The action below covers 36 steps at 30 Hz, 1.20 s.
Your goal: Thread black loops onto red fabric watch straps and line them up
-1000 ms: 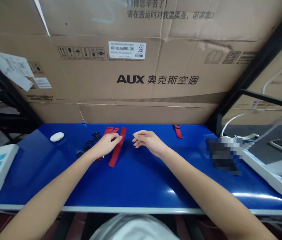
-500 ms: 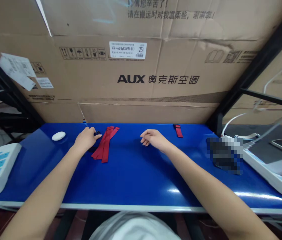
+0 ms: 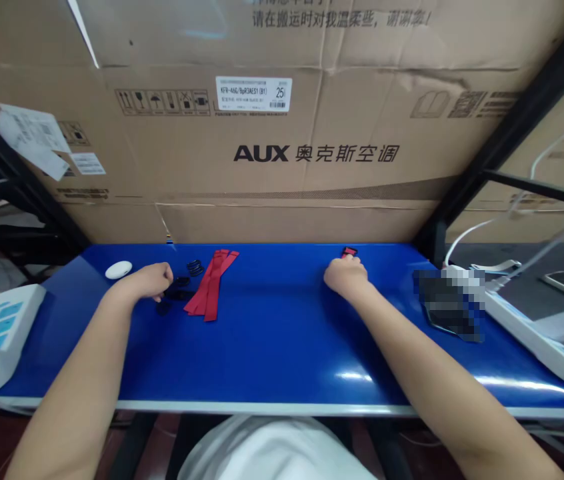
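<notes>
At the back right of the blue table, my right hand point(image 3: 347, 275) is closed over a short red strap with a black buckle point(image 3: 350, 252). Only the buckle end shows past my knuckles. My left hand point(image 3: 148, 281) is at the left, fingers curled together, beside several small black buckle pieces point(image 3: 181, 295); whether it holds one is hidden. Just right of these, black ring-like loops point(image 3: 195, 268) lie in a small stack. Several red webbing strips point(image 3: 213, 287) lie overlapping and slightly fanned beside the loops.
A round white case point(image 3: 119, 270) lies behind my left wrist. A white device with blue panels point(image 3: 5, 327) stands at the left edge. Cardboard point(image 3: 282, 180) walls the back. On the right are a blurred-out dark item point(image 3: 449, 307) and a white power strip point(image 3: 537, 337).
My right hand has moved right and back onto the short red strap. My left hand has shifted left and slightly down, uncovering the black loops and pieces.
</notes>
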### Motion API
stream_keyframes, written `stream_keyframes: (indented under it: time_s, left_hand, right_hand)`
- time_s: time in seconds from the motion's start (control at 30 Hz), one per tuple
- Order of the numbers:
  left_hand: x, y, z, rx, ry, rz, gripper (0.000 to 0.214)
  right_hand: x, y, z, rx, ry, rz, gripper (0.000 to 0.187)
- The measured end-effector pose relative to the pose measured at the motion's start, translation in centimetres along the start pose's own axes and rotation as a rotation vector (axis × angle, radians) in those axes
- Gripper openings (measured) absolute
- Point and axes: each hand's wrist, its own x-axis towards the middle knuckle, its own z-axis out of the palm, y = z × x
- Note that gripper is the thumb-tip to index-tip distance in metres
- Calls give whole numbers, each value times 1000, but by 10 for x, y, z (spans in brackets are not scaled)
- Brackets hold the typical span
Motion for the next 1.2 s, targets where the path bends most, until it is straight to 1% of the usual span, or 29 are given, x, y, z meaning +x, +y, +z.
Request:
stream_keyframes:
  time_s: [0.1,0.13,0.2,0.23,0.27,0.3,0.33,0.37,0.4,0.47,0.5,0.57,0.63,0.7,0.77,0.83,0.87,0.93,1.0,1.07,1.13,1.2]
  left_hand:
    - [-1,3,-1,-40,-17,-28,8]
    - [-2,4,-2,-23,-8,-23,7]
    - [-2,8,-3,42,51,23,4]
    - [-3,11,-3,80,105,61,3]
    - [-4,16,-2,113,168,105,0]
    - [-5,22,0,130,232,150,3]
    - [-7,30,4,130,288,199,6]
    - [-9,39,9,115,330,249,10]
    - [-12,49,15,88,351,307,12]
    - [-19,70,28,43,369,454,15]
    - [-22,79,34,28,371,538,16]
    - [-27,96,46,19,361,695,16]
    - [-29,108,56,27,349,821,14]
    - [-30,116,64,18,346,903,13]
    - [-30,123,72,-15,363,938,15]
    - [-31,127,80,-48,384,939,17]
    - [-31,129,83,-54,388,937,19]
    - [-31,131,90,-40,361,949,22]
    - [-30,132,96,-9,315,973,31]
    - [-28,133,102,6,257,993,40]
    - [-26,133,105,-5,200,1001,39]
    - [-25,132,106,-24,165,993,38]
  right_hand:
    - [-23,-20,-4,23,108,-182,49]
    - [-27,-24,-6,45,122,-228,50]
    - [-29,-24,-9,79,148,-260,44]
    - [-26,-20,-9,80,171,-254,41]
    - [-21,-15,-9,71,212,-252,43]
    - [-14,-9,-7,63,249,-262,49]
    - [-6,-2,-4,64,240,-322,56]
    - [1,4,-1,78,199,-416,63]
    - [7,10,1,107,173,-511,65]
    - [15,16,4,162,145,-616,55]
    - [17,18,5,186,141,-638,49]
    - [16,18,3,211,139,-620,41]
    - [13,16,1,216,142,-555,41]
    - [11,14,2,249,145,-480,40]
    - [9,8,6,346,162,-425,33]
    - [6,-2,12,471,176,-429,24]
    - [3,-8,14,525,174,-465,20]
    - [-4,-23,17,595,130,-583,13]
    - [-12,-37,16,654,86,-675,16]
    - [-18,-46,13,680,46,-713,20]
    - [-21,-52,8,675,-18,-727,24]
    - [-21,-54,6,683,-112,-724,27]
